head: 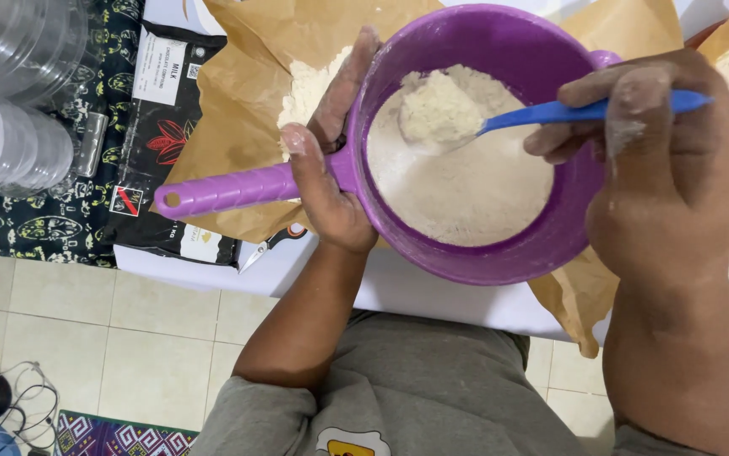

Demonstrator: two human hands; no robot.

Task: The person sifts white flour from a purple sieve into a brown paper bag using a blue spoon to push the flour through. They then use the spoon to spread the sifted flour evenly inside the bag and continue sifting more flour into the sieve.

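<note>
At our left hand (330,181): purple sieve (550,219), fingers clenched where handle meets rim, flour (474,190) filling bowl. Right of that grip: our right hand (677,181) grasping blue spoon (550,114), heaped scoop over flour. Beneath sieve: brown paper (238,127). Left of handle: black packet (153,143), clear plastic jars (10,93).

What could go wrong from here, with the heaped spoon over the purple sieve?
1. The blue spoon in the right hand carries a tall heap of flour; a tilt could drop some onto the brown paper.
2. The left hand holds the purple sieve only where handle meets rim, so the loaded bowl might tip.
3. The sieve overhangs the table edge; spilled flour may land on the person's lap.
</note>
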